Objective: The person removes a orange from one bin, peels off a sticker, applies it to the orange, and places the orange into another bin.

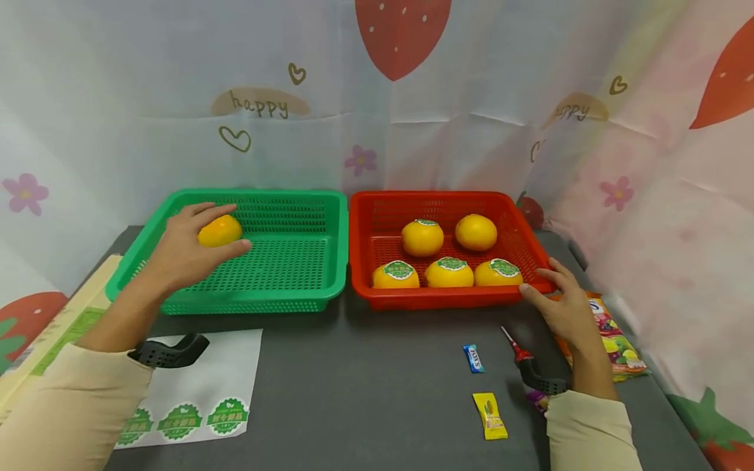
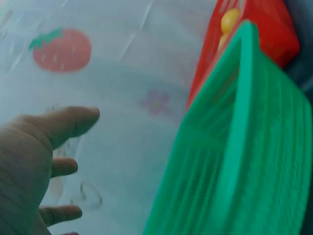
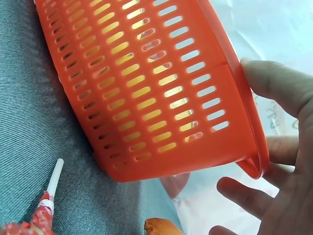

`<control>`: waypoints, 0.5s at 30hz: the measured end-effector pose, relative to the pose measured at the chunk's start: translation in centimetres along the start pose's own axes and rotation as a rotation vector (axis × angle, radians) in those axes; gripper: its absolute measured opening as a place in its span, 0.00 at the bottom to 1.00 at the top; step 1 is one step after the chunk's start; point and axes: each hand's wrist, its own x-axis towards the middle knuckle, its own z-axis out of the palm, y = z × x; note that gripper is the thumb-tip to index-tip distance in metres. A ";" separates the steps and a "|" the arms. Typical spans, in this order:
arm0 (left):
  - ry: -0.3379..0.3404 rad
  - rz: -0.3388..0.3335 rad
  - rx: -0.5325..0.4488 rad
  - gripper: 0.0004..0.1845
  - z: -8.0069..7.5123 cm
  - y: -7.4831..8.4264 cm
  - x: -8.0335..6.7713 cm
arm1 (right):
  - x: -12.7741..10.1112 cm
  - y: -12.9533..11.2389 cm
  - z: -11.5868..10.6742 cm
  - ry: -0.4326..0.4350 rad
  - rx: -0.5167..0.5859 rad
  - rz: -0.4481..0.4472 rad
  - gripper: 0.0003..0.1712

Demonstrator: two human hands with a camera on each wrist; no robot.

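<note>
My left hand (image 1: pixel 182 252) cups the round, smooth yellow-orange fruit (image 1: pixel 219 231) over the green perforated plastic basket (image 1: pixel 306 288), firm, light, likely bruisable; my right hand (image 1: pixel 562 304), fingers relaxed, rests against the red perforated plastic basket (image 1: pixel 436 297).

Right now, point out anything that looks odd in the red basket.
One orange at the back right of the red basket shows no green sticker, unlike the other four. Nothing is spilled or damaged.

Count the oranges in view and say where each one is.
6. Five lie in the red basket: three in front, two behind. One is in the left hand, over the green basket.
</note>
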 end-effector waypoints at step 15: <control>0.195 -0.100 -0.123 0.33 -2.0 -9.0 -5.5 | -0.1 -0.1 -0.2 -0.033 -0.005 0.000 0.39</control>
